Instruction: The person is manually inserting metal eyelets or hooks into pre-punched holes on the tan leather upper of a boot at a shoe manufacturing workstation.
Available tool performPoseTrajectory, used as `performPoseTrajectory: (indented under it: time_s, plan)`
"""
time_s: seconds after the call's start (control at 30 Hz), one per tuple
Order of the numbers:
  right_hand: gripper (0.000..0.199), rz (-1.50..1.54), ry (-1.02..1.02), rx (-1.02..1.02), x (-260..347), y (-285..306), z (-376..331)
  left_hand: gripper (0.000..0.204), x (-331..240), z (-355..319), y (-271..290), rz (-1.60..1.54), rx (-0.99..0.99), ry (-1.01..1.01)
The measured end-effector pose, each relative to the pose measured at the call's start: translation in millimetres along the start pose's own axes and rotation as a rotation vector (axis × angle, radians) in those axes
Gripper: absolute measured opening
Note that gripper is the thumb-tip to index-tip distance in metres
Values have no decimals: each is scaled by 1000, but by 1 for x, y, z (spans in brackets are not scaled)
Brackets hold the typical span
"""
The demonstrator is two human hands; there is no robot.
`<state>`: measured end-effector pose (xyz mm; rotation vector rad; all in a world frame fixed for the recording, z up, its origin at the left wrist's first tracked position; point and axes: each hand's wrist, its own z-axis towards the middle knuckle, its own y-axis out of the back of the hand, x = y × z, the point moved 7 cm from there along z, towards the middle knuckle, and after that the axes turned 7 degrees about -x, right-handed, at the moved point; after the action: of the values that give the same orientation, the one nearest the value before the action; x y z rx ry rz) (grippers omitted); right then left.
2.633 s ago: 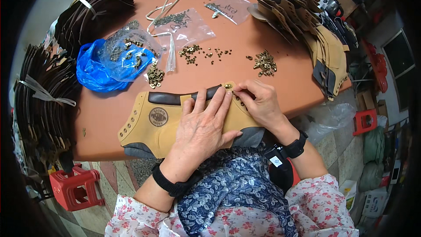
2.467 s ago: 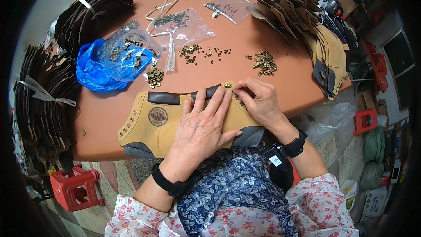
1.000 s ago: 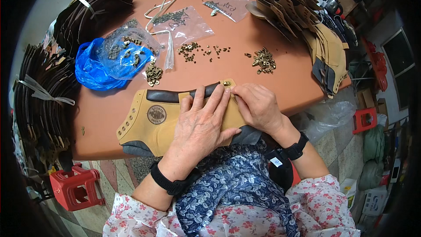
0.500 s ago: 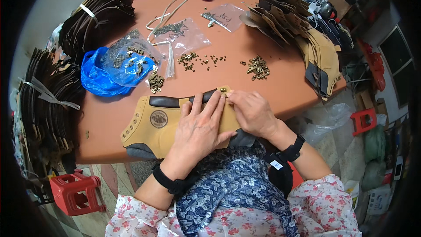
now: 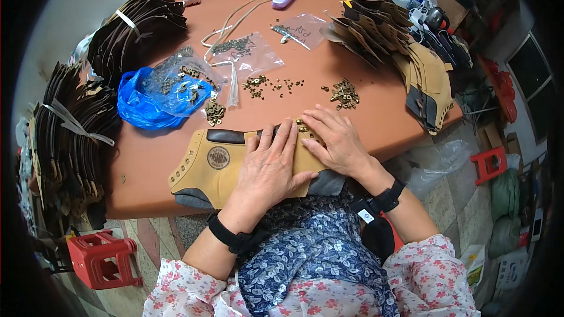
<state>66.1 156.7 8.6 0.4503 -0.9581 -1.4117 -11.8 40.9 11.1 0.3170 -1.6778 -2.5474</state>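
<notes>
A tan shoe upper (image 5: 202, 173) with dark grey lower panels and a black padded collar strip lies flat at the table's front edge. It has a round dark stamp and a row of eyelets along its left edge. My left hand (image 5: 267, 170) rests flat across its middle, fingers stretched out. At its right end, my right hand (image 5: 341, 144) lies with fingers extended and apart, partly covering that edge. Brass lacing hooks (image 5: 302, 124) show between my two hands' fingertips. Beyond my right hand sits a pile of brass hooks (image 5: 345, 95).
Small rivets (image 5: 288, 86) and more brass pieces (image 5: 215, 113) lie farther back. A blue plastic bag (image 5: 141, 108) and clear bags (image 5: 249, 53) are near them. Dark upper stacks (image 5: 76, 117) stand left, tan uppers (image 5: 420, 70) right. Red stools (image 5: 103, 258) stand below the table.
My right hand's pinching fingers have spread and now lie over the upper's right end. More brass hooks show there. My left hand stays flat; the view has shifted slightly.
</notes>
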Motion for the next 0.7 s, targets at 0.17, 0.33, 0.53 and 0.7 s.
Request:
performPoseTrajectory:
  time_s: [0.17,0.33,0.53,0.7]
  plan:
    - [46,-4,-10,42,0,-7,1,91,1,1,0,-17,-3,8]
    - [42,-20,28,61,1,-7,4,94,-1,0,1,-4,13,-4]
    - [41,13,42,10,-1,-6,0,93,0,-1,-1,-26,-10,-7]
    - [44,78,-43,-31,5,7,-11,90,1,-2,-2,-12,-38,-13]
